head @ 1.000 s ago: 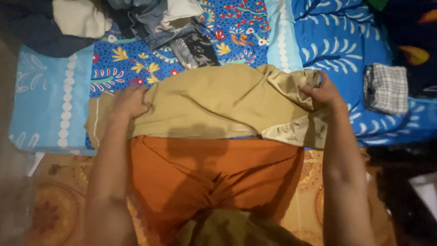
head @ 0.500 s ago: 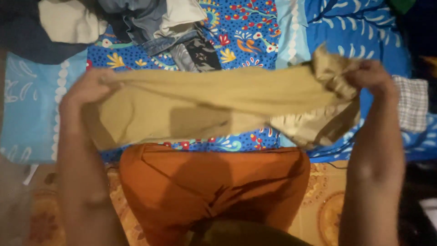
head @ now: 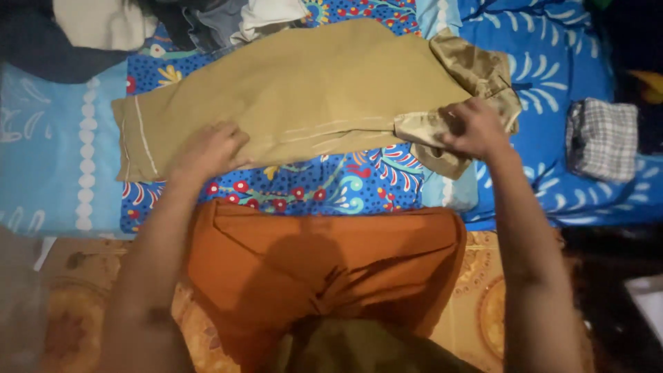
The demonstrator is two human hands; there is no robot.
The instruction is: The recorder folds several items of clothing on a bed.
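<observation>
My left hand (head: pixel 207 148) presses flat, fingers spread, on the khaki cotton trousers (head: pixel 297 97) lying across the floral blue bedsheet (head: pixel 331 186), my right hand (head: pixel 473 128) pinches the shiny waistband lining, so I judge I should tug it taut and smooth creases outward.

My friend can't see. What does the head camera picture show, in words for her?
Two bare hands press a tan garment flat on a blue flowered bedsheet: the left hand lies on its lower edge, the right hand pinches its shiny bunched end. A small folded checked cloth lies to the right, a pile of clothes at the top.
</observation>
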